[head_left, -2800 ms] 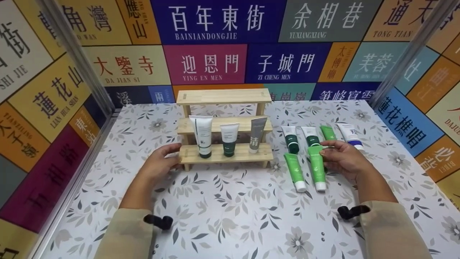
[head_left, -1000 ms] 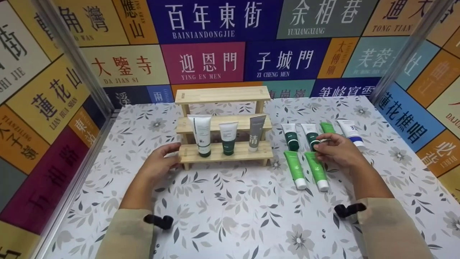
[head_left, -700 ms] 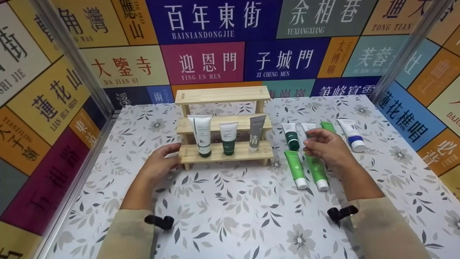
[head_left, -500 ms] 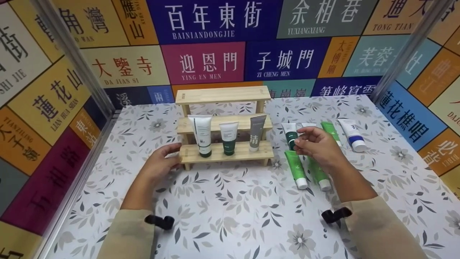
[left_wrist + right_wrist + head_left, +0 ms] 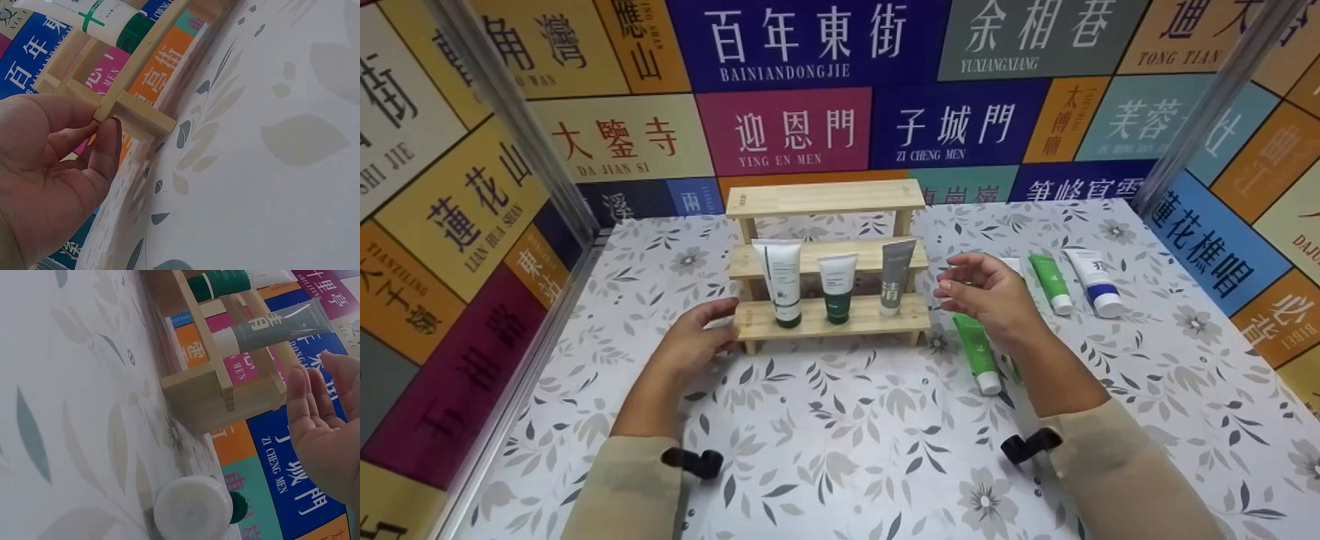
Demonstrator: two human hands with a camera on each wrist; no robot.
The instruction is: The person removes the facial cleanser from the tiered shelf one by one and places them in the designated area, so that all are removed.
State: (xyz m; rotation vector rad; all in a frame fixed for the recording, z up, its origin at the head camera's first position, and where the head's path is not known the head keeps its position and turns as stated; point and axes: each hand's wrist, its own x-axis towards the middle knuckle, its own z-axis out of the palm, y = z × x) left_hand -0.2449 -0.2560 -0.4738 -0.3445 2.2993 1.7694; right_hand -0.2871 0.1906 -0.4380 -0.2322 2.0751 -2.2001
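Note:
A three-tier wooden display stand (image 5: 825, 199) bears three upright tubes on its lowest step: a white tube (image 5: 784, 281), a white-and-green tube (image 5: 838, 289) and a grey tube (image 5: 896, 277). My left hand (image 5: 694, 345) pinches the left end of that step between thumb and fingers, plain in the left wrist view. Right of the stand, my right hand (image 5: 994, 300) hovers near the grey tube with fingers loosely bent and nothing in them. Below it lies a green tube (image 5: 978, 352) with a white cap. Hand and forearm mostly hide other tubes there.
Farther right on the floral tabletop (image 5: 840, 450) lie another green tube (image 5: 1050, 283) and a white tube with a blue band (image 5: 1095, 281). Sign-printed panels (image 5: 787, 127) enclose the table at the back and sides.
My right hand has let go of a green tube, laid beside its twin, and moved left over the tubes toward the stand's right side. My left hand stays at the stand's end.

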